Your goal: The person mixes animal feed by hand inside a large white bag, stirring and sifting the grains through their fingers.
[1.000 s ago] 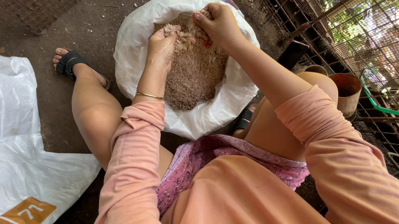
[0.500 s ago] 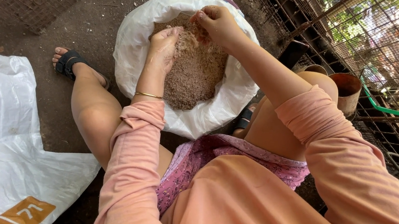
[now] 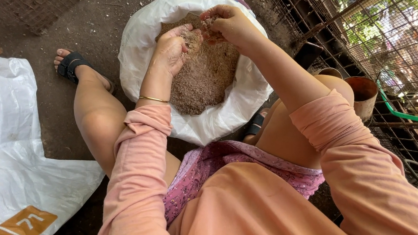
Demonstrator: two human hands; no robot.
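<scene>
An open white sack [image 3: 138, 43] stands on the ground between my knees, filled with brown powdery feed [image 3: 201, 78]. My left hand [image 3: 171, 48] is cupped over the sack with a clump of feed in its palm. My right hand [image 3: 224, 24] is closed on another clump just beside it, above the feed. The two hands nearly touch. A thin gold bangle sits on my left wrist.
A flat white sack [image 3: 7, 148] with orange print lies on the dirt floor at the left. A wire mesh cage wall [image 3: 391, 33] runs along the right. A rusty metal can [image 3: 364, 95] stands by my right knee, next to a green bar [image 3: 407, 114].
Both hands have risen slightly out of the feed and drawn closer together, each with feed in it. The sack has not moved.
</scene>
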